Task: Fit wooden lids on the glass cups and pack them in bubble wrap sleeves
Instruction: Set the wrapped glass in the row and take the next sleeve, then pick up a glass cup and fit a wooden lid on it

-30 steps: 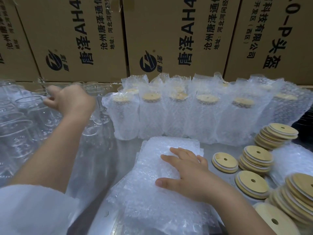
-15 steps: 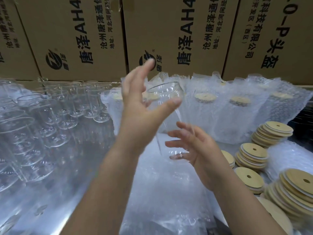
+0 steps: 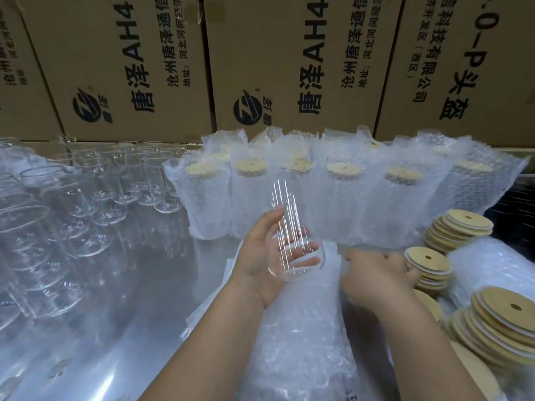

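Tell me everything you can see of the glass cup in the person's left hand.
The clear, straight-sided glass cup is empty and lidless, with bright streaks of reflected light down its wall. It is held in the air over the pile of bubble wrap sleeves, mouth up and tilted away from the camera, base nearest. Only the left hand touches it: the thumb lies on its left side and the fingers, seen through the glass, wrap behind its lower part. The right hand is apart from it.
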